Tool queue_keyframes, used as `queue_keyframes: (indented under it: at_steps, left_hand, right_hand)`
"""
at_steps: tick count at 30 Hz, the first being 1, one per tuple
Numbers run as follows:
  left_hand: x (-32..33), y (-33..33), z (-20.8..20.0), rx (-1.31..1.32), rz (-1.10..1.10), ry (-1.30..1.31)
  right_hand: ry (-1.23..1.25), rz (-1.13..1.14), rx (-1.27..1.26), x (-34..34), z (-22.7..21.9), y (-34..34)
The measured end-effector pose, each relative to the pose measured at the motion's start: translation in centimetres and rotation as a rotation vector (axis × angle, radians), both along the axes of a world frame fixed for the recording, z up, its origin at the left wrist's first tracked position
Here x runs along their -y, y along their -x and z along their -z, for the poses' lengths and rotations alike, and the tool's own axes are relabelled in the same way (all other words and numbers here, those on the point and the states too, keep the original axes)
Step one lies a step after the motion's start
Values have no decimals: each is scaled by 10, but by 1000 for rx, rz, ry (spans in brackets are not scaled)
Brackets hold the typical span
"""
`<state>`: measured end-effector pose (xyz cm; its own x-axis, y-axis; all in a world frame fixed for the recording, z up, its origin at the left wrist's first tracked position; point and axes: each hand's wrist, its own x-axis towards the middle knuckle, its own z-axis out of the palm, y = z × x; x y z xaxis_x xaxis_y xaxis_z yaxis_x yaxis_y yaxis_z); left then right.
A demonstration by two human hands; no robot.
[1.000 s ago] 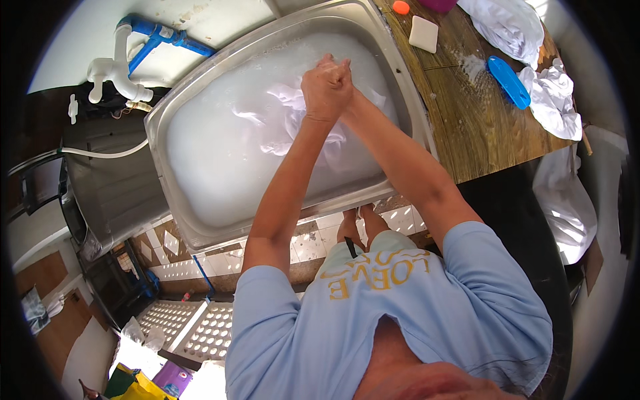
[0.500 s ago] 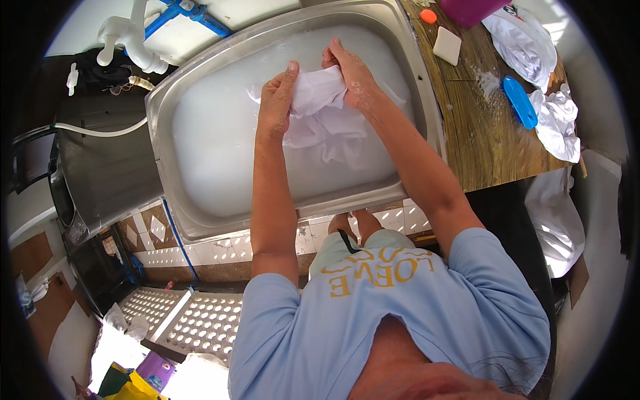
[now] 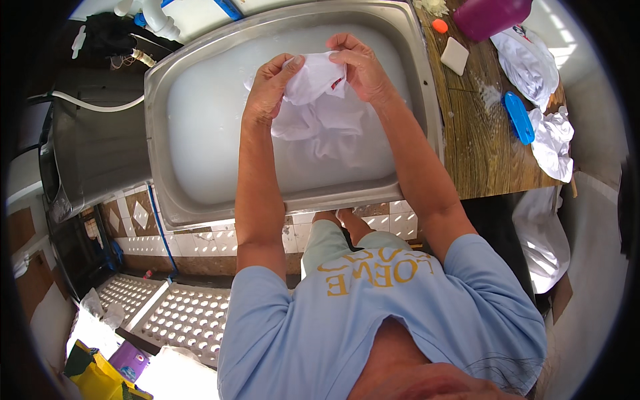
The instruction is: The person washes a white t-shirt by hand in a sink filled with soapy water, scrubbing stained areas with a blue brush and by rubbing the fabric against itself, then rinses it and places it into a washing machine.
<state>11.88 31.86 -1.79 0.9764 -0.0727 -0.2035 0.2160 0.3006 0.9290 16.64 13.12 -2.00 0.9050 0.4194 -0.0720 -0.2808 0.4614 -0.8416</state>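
Left hand (image 3: 272, 87) and right hand (image 3: 363, 70) each pinch an upper edge of the white cloth (image 3: 313, 79), fingers closed on it, a red mark near the right fingertips. Its lower folds trail in the cloudy water (image 3: 207, 133) of the metal sink (image 3: 155, 127). Right of that, on the wooden surface (image 3: 477, 163), a blue brush (image 3: 519, 118) lies beside a crumpled second cloth (image 3: 553, 143); farther off sit soap (image 3: 455, 56), an orange disc (image 3: 440, 26) and a purple container (image 3: 492, 18).
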Motion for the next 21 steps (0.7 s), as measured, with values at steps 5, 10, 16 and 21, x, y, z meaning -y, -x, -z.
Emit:
queue_keyframes:
  at_steps: [5, 10, 16, 21]
  left_hand:
    - [2, -2, 3, 108, -136, 75]
    - [10, -14, 26, 178, -241, -383]
    - [45, -35, 69, 508, -364, -1183]
    - [11, -39, 127, 613, -362, -1314]
  right_hand:
    - [648, -324, 217, 15, 0, -8]
    - [331, 117, -43, 17, 41, -21]
    - [1419, 286, 448, 13, 47, -24]
    - [1358, 102, 185, -1, 68, -25]
